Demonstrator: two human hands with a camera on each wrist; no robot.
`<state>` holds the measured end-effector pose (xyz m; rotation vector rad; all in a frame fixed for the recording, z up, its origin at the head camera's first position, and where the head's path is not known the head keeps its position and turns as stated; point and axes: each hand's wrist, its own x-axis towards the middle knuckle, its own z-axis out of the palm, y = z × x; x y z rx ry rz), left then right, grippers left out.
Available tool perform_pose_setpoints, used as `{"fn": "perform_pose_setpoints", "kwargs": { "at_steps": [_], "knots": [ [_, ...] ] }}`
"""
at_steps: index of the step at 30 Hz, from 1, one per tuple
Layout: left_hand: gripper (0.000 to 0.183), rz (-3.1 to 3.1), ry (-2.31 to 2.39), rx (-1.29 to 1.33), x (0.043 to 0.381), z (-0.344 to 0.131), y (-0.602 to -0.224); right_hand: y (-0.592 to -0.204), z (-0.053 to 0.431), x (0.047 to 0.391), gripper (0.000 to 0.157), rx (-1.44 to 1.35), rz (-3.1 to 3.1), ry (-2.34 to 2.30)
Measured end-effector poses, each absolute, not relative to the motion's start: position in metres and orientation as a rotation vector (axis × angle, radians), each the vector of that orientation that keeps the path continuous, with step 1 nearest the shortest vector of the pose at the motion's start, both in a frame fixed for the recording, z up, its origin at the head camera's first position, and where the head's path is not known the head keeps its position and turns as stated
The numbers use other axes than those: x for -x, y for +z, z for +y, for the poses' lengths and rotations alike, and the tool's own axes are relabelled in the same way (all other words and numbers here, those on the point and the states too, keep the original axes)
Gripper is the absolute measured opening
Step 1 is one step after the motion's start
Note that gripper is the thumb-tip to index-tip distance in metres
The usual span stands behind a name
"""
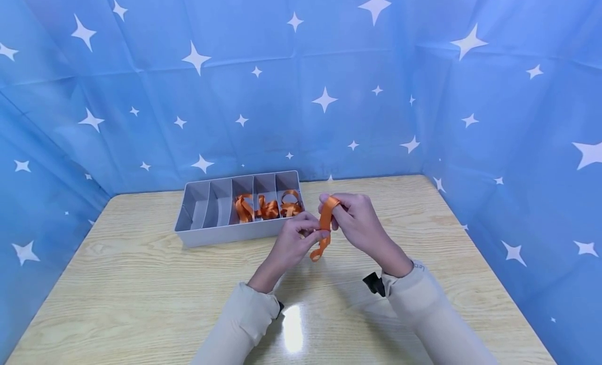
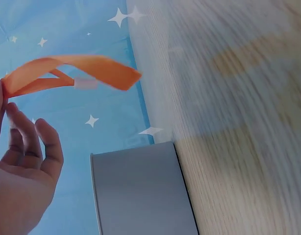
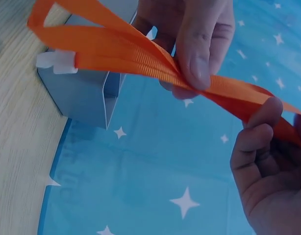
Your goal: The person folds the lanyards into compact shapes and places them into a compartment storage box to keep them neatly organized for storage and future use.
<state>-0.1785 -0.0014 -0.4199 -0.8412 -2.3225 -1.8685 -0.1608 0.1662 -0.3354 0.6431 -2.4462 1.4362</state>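
Observation:
Between my two hands is a flat orange ribbon (image 1: 326, 217), folded into loops, with a small white plastic piece (image 3: 62, 62) at one end. My left hand (image 1: 290, 243) pinches its middle between thumb and fingers. Higher up, my right hand (image 1: 361, 222) holds the upper fold, fingers curled round it in the right wrist view. The lower loop hangs free below the left fingertips. In the left wrist view, the ribbon's loose end (image 2: 99, 66) sticks out past the hand.
A grey divided box (image 1: 226, 235) stands at the back of the wooden table (image 1: 141, 286), just left of the hands. Orange ribbons (image 1: 268, 208) lie in its three right compartments; the left ones hold nothing. A blue starry curtain (image 1: 263, 93) hangs behind and at both sides.

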Motion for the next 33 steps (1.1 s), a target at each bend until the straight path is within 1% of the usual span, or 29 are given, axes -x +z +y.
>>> {"fn": "perform_pose_setpoints", "kwargs": {
  "at_steps": [5,7,12,16,18,22,24,27,33],
  "knots": [
    [0.012,-2.299,-1.871,0.857,0.179,-0.003,-0.420,-0.334,0.167,0.161,0.031,-0.637,-2.450,1.416],
    [0.012,-2.301,-1.882,0.853,0.180,-0.003,-0.420,-0.334,0.167,0.160,0.027,-0.632,-2.450,1.400],
    [0.014,-2.363,-1.866,0.742,0.181,-0.004,-0.418,-0.334,0.167,0.158,0.014,-0.593,-2.462,1.332],
    [0.015,-2.433,-1.801,0.642,0.182,-0.006,-0.414,-0.335,0.168,0.155,0.011,-0.553,-2.456,1.273],
    [0.016,-2.470,-1.770,0.592,0.182,-0.006,-0.412,-0.336,0.169,0.154,0.012,-0.542,-2.448,1.268],
    [0.015,-2.490,-1.714,0.558,0.183,-0.007,-0.408,-0.341,0.170,0.152,0.025,-0.539,-2.462,1.307],
    [0.013,-2.481,-1.690,0.531,0.184,-0.008,-0.407,-0.343,0.171,0.151,0.028,-0.534,-2.492,1.331],
    [0.010,-2.451,-1.663,0.488,0.185,-0.009,-0.405,-0.347,0.172,0.150,0.029,-0.539,-2.536,1.377],
    [0.010,-2.403,-1.646,0.478,0.187,-0.012,-0.400,-0.359,0.173,0.146,0.028,-0.577,-2.581,1.526]
  ]
}}
